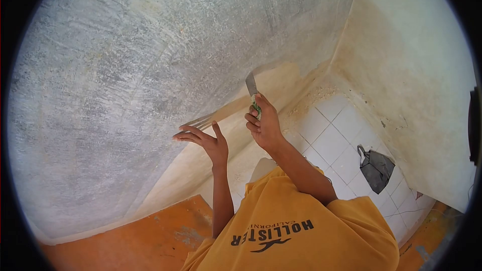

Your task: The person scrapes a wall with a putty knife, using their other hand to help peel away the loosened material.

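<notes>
My right hand (pixel 263 123) is wrapped round the mottled green handle of a scraper (pixel 251 84). Its flat metal blade points up and meets the wall at the border between a grey, streaky coat and a smooth beige patch (pixel 282 76). To the left, my left hand (pixel 207 143) is raised with fingers spread, its fingertips right at the grey wall (pixel 130 75). Nothing shows in that hand. Dark streaks run along the coat's lower edge just above the left fingers.
A beige side wall (pixel 401 60) meets the grey one at a corner on the right. White floor tiles (pixel 331 140) lie below, with crumbs along the wall's foot. On the tiles rests a dark grey bag (pixel 377 170). An orange surface (pixel 165 231) spreads at lower left.
</notes>
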Demonstrator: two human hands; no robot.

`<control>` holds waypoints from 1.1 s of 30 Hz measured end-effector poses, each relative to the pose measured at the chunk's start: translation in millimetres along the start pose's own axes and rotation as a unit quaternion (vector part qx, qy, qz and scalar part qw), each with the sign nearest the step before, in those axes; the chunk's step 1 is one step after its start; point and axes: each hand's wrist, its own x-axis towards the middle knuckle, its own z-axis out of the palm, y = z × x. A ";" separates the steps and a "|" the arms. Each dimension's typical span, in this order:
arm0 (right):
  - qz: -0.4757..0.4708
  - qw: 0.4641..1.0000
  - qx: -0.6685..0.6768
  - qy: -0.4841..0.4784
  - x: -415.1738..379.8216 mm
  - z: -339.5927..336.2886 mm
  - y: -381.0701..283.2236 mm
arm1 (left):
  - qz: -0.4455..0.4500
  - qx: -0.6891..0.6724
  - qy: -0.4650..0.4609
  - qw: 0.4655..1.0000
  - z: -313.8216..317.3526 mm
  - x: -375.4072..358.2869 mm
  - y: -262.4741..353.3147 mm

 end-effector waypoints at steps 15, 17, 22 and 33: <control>-0.114 0.992 -0.053 0.025 6.1 -6.4 42.1 | -0.012 -0.013 -0.044 0.999 -11.2 -6.0 -2.6; -0.120 0.989 -0.088 0.019 9.1 -9.4 41.3 | -0.021 -0.015 -0.046 0.999 -12.0 -6.2 -1.2; -0.077 0.992 -0.102 0.012 -4.0 -1.7 50.8 | -0.022 -0.006 -0.052 0.998 -11.9 -5.8 -4.5; -0.070 0.991 -0.068 0.087 13.2 -1.7 43.9 | -0.055 0.078 -0.057 0.994 7.6 -7.9 -31.7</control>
